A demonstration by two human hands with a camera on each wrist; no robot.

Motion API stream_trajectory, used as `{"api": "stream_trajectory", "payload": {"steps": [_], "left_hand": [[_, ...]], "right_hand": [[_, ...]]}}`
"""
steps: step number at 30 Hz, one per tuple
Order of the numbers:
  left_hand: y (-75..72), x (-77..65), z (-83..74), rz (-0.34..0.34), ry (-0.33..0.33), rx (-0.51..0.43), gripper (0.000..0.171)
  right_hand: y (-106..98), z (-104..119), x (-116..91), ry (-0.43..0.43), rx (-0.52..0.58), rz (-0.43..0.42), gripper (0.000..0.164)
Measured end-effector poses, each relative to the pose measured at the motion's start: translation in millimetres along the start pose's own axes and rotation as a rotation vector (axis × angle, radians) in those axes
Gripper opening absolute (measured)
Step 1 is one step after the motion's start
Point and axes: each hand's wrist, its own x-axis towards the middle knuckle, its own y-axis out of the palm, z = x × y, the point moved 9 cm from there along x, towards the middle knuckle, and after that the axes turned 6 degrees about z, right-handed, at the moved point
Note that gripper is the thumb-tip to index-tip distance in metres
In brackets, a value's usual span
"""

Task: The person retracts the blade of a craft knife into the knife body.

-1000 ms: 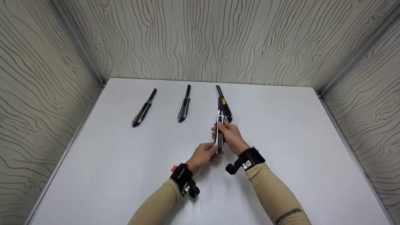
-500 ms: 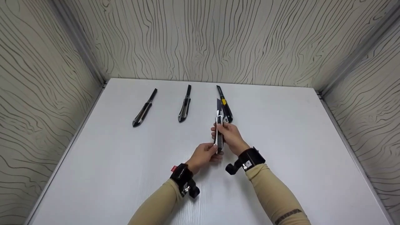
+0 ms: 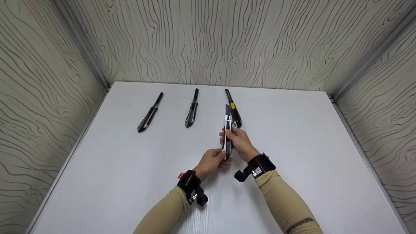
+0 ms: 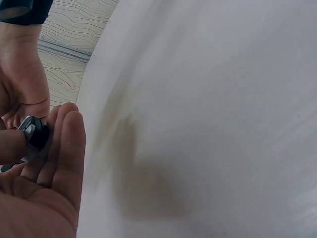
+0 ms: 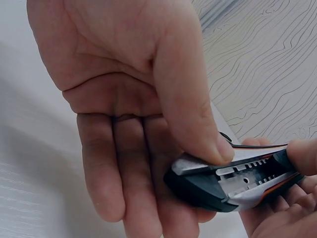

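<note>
Both hands hold a silver-and-black utility knife [image 3: 228, 144] with its dark blade out, pointing toward the back. My right hand [image 3: 242, 141] grips the middle of its handle, thumb on top along the slider track. At the handle's rear end, my left hand [image 3: 210, 163] pinches it between thumb and fingers. In the right wrist view, the toothed slot of the knife [image 5: 247, 183] faces the camera. The left wrist view shows only the end of the knife [image 4: 35, 133] between thumb and fingers. Just behind it in the head view lies a black knife with a yellow slider [image 3: 236, 114], partly overlapped.
Two more utility knives lie on the white table [image 3: 107, 169], a middle one [image 3: 191, 110] and a left one [image 3: 149, 115], tips toward the back. Wood-patterned panels [image 3: 201, 42] stand behind and at both sides.
The held knife's blade tip sits slightly lower in the head view, and the right thumb has shifted a little toward the left hand. The knives on the table have not moved.
</note>
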Motion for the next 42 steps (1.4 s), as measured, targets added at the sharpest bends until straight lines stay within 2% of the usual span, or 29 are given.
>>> {"api": "stream_trajectory", "payload": {"steps": [25, 37, 42], "left_hand": [[-0.7, -0.7, 1.0, -0.004, 0.003, -0.042, 0.032], [-1.6, -1.5, -0.4, -0.002, 0.014, -0.012, 0.032], [-1.1, -2.4, -1.9, -0.001, 0.017, -0.016, 0.033]], "right_hand": [[3.0, -1.0, 0.4, -0.021, -0.010, 0.043, 0.037], [2.4, -5.0, 1.5, -0.015, -0.020, 0.074, 0.039], [-2.3, -7.3, 0.1, -0.005, -0.053, 0.038, 0.041]]}}
